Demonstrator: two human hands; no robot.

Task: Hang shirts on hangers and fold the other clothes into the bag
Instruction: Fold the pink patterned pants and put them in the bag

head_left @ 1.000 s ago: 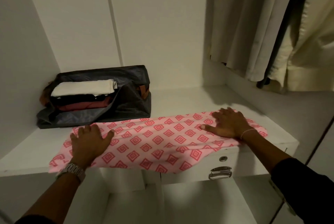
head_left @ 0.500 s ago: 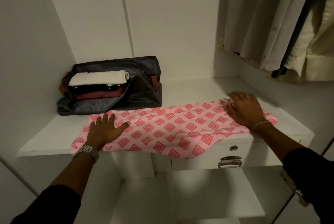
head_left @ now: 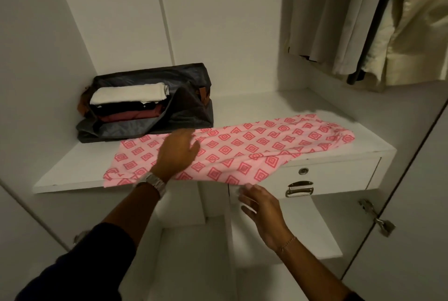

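Observation:
A pink cloth with a red diamond pattern lies spread across the white wardrobe shelf, its front edge hanging over the shelf lip. My left hand rests flat on the middle of the cloth, fingers apart. My right hand is below the shelf edge, open, its fingertips just under the hanging edge of the cloth; I cannot tell if it touches. Behind the cloth at the left stands a dark grey bag, open, with folded white, black and dark red clothes stacked inside.
Beige and cream garments hang at the upper right. Under the shelf's right part is a drawer with a lock and a metal handle. A lower shelf sits beneath. A door with a hinge stands at the right.
My left hand slid from the cloth's left end toward its middle. My right hand left the cloth's right end and dropped below the shelf's front edge.

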